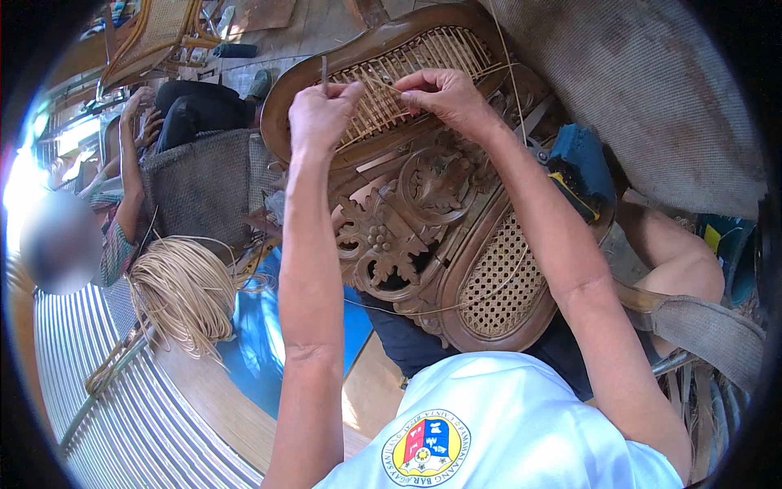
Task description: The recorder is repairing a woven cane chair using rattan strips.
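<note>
A carved dark-wood chair back lies across my lap, with leaf and grape carvings between two oval panels. Strands of cane run closely across the far panel; the near panel has a finished open cane mesh. Over the far panel, my left hand is closed around a thin grey tool that points up and away. My right hand pinches a thin cane strand at the panel's right part, fingers bent. The strand's exact path between the two hands is hard to make out.
At left, a big coil of cane rests by a corrugated metal sheet. Another person sits beyond it. A blue block-like thing lies right of the chair back. Woven sacking spreads at far right; a cane-seated chair stands far left.
</note>
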Action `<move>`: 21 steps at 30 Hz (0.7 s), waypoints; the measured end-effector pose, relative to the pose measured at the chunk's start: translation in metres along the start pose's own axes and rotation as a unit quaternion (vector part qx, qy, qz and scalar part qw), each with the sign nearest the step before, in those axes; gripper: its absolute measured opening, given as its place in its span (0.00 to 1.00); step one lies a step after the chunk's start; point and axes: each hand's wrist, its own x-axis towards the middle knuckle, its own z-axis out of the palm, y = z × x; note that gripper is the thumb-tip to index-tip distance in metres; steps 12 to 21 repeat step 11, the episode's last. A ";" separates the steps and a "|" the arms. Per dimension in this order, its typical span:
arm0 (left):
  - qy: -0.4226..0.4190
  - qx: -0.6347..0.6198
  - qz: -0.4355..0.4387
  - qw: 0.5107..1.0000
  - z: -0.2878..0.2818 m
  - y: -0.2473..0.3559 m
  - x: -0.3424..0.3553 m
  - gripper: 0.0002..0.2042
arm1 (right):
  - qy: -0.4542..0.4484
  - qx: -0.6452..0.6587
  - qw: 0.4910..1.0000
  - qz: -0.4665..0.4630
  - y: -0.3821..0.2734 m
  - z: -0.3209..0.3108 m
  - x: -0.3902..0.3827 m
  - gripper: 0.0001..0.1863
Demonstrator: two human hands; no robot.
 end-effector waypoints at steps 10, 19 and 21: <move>-0.017 0.185 -0.029 0.982 0.027 0.011 0.006 0.12 | 0.021 -0.224 0.973 0.045 0.002 0.006 0.003 0.13; -0.025 0.170 -0.045 0.984 0.026 0.012 0.006 0.12 | 0.022 -0.222 0.974 0.044 0.002 0.006 0.004 0.13; -0.025 0.170 -0.045 0.984 0.026 0.012 0.006 0.12 | 0.022 -0.222 0.974 0.044 0.002 0.006 0.004 0.13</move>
